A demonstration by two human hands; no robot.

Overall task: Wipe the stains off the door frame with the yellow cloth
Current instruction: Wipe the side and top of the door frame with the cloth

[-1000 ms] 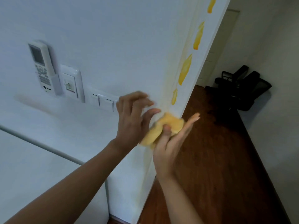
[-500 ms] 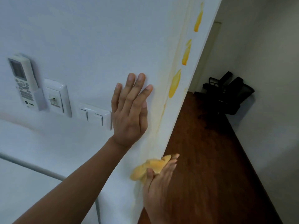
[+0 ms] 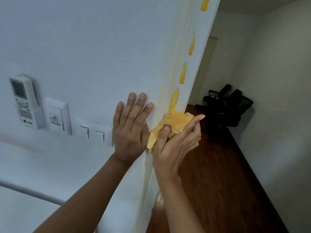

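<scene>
The white door frame runs up the middle of the view with several orange-yellow stains in a column; the lowest stain ends just above the cloth. My right hand grips the crumpled yellow cloth and presses it against the frame. My left hand lies flat with fingers spread on the white wall, just left of the frame, holding nothing. Faint yellow smears tint the frame's left edge.
On the wall to the left are a double light switch, a wall socket plate and a white remote control in a holder. Past the frame lie a dark wooden floor and black office chairs.
My right hand has brought the cloth up the frame from low down to just under the lowest stain. My left hand stays flat on the wall.
</scene>
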